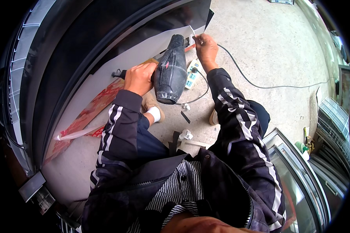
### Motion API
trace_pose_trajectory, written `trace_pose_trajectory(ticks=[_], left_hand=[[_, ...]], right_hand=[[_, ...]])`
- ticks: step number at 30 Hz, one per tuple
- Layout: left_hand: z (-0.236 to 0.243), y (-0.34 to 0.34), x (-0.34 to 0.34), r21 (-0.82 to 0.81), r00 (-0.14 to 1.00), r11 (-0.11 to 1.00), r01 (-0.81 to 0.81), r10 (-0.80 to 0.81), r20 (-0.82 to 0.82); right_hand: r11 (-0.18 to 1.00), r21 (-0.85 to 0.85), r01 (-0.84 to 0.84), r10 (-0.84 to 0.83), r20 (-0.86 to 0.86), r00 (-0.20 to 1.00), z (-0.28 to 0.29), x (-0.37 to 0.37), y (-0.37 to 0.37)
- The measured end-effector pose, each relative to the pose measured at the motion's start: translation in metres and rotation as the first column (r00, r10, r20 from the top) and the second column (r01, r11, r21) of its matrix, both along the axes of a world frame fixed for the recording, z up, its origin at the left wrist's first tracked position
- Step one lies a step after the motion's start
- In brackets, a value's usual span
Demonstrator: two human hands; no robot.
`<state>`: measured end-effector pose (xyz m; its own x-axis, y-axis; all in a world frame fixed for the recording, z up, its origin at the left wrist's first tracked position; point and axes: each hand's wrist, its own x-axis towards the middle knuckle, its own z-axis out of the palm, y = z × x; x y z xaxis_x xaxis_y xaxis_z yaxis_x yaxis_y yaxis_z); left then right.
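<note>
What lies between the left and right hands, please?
In the head view, the dryer, held by the left hand, fills most of that stretch; between it and the right hand, a power strip shows on the floor.

No text is legible. A small red mark [167,65] sits on the black hair dryer [174,79]; left of the dryer, a red-printed sheet [87,112] bears marks too unclear to read.
</note>
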<state>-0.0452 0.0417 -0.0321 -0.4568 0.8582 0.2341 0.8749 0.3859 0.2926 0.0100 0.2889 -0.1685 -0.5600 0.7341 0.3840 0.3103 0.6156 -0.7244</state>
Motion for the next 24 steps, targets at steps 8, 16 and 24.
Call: trace_pose_trajectory(ticks=[8, 16, 24], left_hand=[[-0.0035, 0.0065, -0.0027, -0.031, 1.0, 1.0, -0.004, 0.004, -0.006], [-0.0025, 0.0096, -0.0021, -0.036, 1.0, 0.999, 0.007, -0.007, 0.007], [-0.0002, 0.0076, -0.0003, -0.045, 1.0, 0.999, -0.007, 0.008, 0.011]], right_hand=[[0.999, -0.035, -0.017, 0.017, 0.006, 1.0, 0.0044, 0.0045, -0.004], [1.0, -0.018, -0.004, 0.005, 0.018, 1.0, 0.0035, 0.0043, -0.0059], [1.0, -0.024, -0.014, 0.015, 0.037, 0.999, 0.0045, 0.0065, -0.0079]])
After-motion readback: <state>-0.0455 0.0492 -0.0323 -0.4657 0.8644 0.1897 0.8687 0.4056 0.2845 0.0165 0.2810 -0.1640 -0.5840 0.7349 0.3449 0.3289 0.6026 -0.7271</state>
